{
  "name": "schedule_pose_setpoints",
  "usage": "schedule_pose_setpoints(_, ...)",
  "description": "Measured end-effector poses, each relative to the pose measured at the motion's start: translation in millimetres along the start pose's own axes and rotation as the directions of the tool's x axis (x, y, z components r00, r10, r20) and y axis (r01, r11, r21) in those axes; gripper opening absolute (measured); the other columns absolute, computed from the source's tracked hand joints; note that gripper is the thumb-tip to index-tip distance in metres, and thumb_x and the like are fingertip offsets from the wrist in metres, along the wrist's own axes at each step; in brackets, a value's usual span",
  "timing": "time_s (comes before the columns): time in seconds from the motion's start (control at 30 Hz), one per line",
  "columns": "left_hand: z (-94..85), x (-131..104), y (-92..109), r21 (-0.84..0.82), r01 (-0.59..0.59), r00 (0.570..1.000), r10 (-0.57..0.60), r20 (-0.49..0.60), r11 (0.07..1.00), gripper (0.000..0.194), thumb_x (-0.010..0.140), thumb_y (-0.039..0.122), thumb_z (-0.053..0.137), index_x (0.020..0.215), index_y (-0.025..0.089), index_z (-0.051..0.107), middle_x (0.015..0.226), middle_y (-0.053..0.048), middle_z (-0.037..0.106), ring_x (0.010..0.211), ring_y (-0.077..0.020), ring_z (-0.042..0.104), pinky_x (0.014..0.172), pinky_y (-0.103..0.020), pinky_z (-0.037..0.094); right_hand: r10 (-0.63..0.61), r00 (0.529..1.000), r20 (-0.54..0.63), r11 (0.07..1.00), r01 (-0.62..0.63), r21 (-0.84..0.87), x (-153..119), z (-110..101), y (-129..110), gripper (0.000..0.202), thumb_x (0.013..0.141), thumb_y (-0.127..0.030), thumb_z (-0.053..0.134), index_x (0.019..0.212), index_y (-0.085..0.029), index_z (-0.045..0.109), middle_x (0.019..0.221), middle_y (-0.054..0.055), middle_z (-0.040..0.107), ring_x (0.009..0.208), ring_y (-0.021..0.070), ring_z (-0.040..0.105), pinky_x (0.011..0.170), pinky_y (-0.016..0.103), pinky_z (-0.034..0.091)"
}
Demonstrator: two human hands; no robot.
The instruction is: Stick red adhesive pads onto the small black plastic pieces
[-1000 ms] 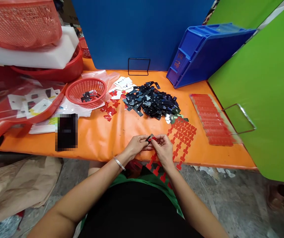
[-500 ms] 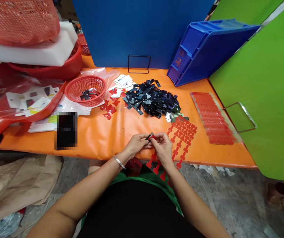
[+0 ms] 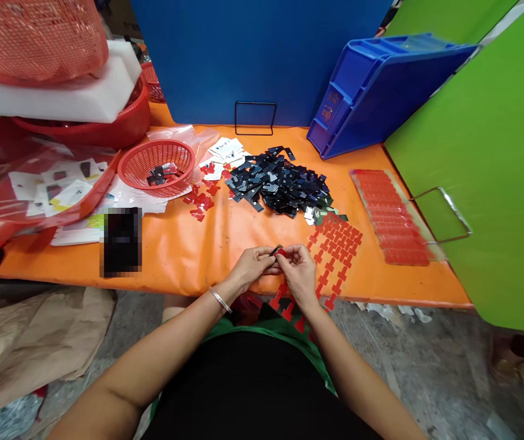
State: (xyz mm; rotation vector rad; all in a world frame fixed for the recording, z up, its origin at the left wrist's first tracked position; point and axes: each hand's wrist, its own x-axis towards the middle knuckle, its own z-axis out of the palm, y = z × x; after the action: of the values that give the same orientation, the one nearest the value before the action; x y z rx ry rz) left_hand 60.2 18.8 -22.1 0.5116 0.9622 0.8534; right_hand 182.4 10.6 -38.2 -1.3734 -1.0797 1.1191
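Near the table's front edge, my left hand [image 3: 250, 267] pinches a small black piece [image 3: 274, 250]. My right hand [image 3: 301, 273] closes on a small red piece [image 3: 281, 252], which lies against the black one. Fingers of both hands meet around these pieces and partly hide them. Beside and under my right hand spreads a sheet of red T-shaped stickers [image 3: 335, 244], hanging over the front edge. Beyond my hands is a heap of small black pieces [image 3: 284, 183], with loose red pieces [image 3: 201, 200] to its left.
A red basket [image 3: 156, 153] holding some black pieces stands left of the heap, near a black pixelated object [image 3: 123, 240]. A blue bin [image 3: 363, 104] leans at the back right. A clear sheet with red strips [image 3: 393, 214] lies at the right of the orange table [image 3: 184, 244].
My fingers have shifted slightly around the black and red pieces, and the red piece shows less. The whole view has moved a little.
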Motion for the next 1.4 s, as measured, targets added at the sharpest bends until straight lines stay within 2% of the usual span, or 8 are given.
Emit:
schedule_pose_setpoints(0.2, 6.5, -0.7, -1.0, 0.031, -0.023, 0.994, 0.026, -0.109, 0.999, 0.012, 0.08, 0.005, 0.053, 0.084, 0.007, 0.064, 0.068, -0.006, 0.069, 0.059, -0.0111, 0.066, 0.067, -0.023, 0.055, -0.092, 0.996, 0.002, 0.994, 0.092, -0.066, -8.3, 1.3, -1.5, 0.017, 0.08, -0.036, 0.061, 0.084, -0.021, 0.054, 0.074, 0.0, 0.06, 0.06, 0.0143, 0.059, 0.055, 0.029, 0.054)
schedule_pose_setpoints(0.4, 7.5, -1.5, -1.6, 0.006, -0.028, 0.996, 0.029, -0.081, 1.0, 0.009, 0.08, 0.006, 0.057, 0.085, 0.007, 0.064, 0.066, -0.006, 0.069, 0.056, -0.0107, 0.065, 0.065, -0.023, 0.055, -0.311, 0.949, -0.058, 0.896, 0.272, -0.35, -5.4, -4.8, -4.5, 0.013, 0.082, -0.032, 0.059, 0.081, -0.019, 0.061, 0.111, 0.01, 0.051, 0.074, 0.0148, 0.06, 0.065, 0.033, 0.055)
schedule_pose_setpoints(0.53, 5.9, 0.1, -2.6, 0.002, -0.016, 0.996, 0.017, -0.085, 1.0, 0.008, 0.079, 0.006, 0.058, 0.084, 0.007, 0.065, 0.066, -0.006, 0.069, 0.058, -0.0105, 0.065, 0.064, -0.022, 0.054, -0.248, 0.968, -0.045, 0.918, 0.22, -0.331, 2.6, -5.8, -7.5, 0.014, 0.08, -0.032, 0.06, 0.077, -0.018, 0.06, 0.102, 0.007, 0.05, 0.068, 0.0132, 0.057, 0.061, 0.031, 0.054)
schedule_pose_setpoints(0.73, 4.3, 0.6, -2.5, 0.005, -0.015, 0.996, 0.015, -0.091, 1.0, 0.008, 0.077, 0.008, 0.062, 0.085, 0.007, 0.065, 0.067, -0.006, 0.069, 0.06, -0.0114, 0.066, 0.066, -0.022, 0.055, -0.245, 0.968, -0.053, 0.914, 0.212, -0.346, 6.2, -2.9, -7.7, 0.012, 0.078, -0.031, 0.06, 0.073, -0.019, 0.059, 0.091, 0.005, 0.052, 0.077, 0.0162, 0.055, 0.063, 0.029, 0.051)
schedule_pose_setpoints(1.03, 4.0, -3.9, -3.9, -0.013, -0.054, 0.995, 0.052, -0.079, 0.998, 0.012, 0.076, 0.012, 0.062, 0.086, 0.007, 0.066, 0.067, -0.005, 0.068, 0.059, -0.012, 0.065, 0.071, -0.027, 0.055, -0.204, 0.976, -0.077, 0.912, 0.161, -0.378, 4.8, -0.6, -8.4, 0.015, 0.076, -0.032, 0.061, 0.075, -0.019, 0.055, 0.084, 0.002, 0.051, 0.06, 0.0121, 0.052, 0.059, 0.029, 0.047)
schedule_pose_setpoints(1.2, 3.4, -7.0, -2.0, -0.016, -0.06, 0.996, 0.058, -0.071, 0.998, 0.014, 0.075, 0.011, 0.062, 0.088, 0.007, 0.067, 0.071, -0.006, 0.07, 0.06, -0.0111, 0.065, 0.069, -0.025, 0.055, -0.056, 0.99, -0.126, 0.979, 0.03, -0.204, 9.6, -4.6, -9.7, 0.046, 0.065, -0.036, 0.073, 0.1, -0.021, 0.046, 0.086, 0.0, 0.056, 0.05, 0.0087, 0.05, 0.05, 0.025, 0.044)
schedule_pose_setpoints(1.3, 3.6, -6.9, -1.2, -0.004, -0.065, 0.995, 0.064, -0.07, 0.998, 0.015, 0.075, 0.013, 0.064, 0.088, 0.007, 0.067, 0.073, -0.007, 0.07, 0.061, -0.0112, 0.066, 0.068, -0.024, 0.055, 0.045, 0.999, 0.004, 0.994, -0.044, -0.101, 14.0, -8.5, -10.4, 0.042, 0.062, -0.041, 0.075, 0.091, -0.02, 0.054, 0.075, -0.001, 0.058, 0.053, 0.0111, 0.054, 0.051, 0.025, 0.045)
schedule_pose_setpoints(1.4, 4.8, -7.4, -4.1, 0.017, -0.064, 0.996, 0.065, -0.065, 0.998, 0.013, 0.076, 0.014, 0.064, 0.087, 0.008, 0.067, 0.071, -0.006, 0.07, 0.063, -0.012, 0.066, 0.067, -0.023, 0.055, 0.105, 0.988, 0.118, 0.993, -0.097, -0.069, 15.5, -11.2, -10.0, 0.031, 0.067, -0.047, 0.07, 0.072, -0.018, 0.06, 0.061, -0.001, 0.059, 0.053, 0.013, 0.055, 0.05, 0.025, 0.045)
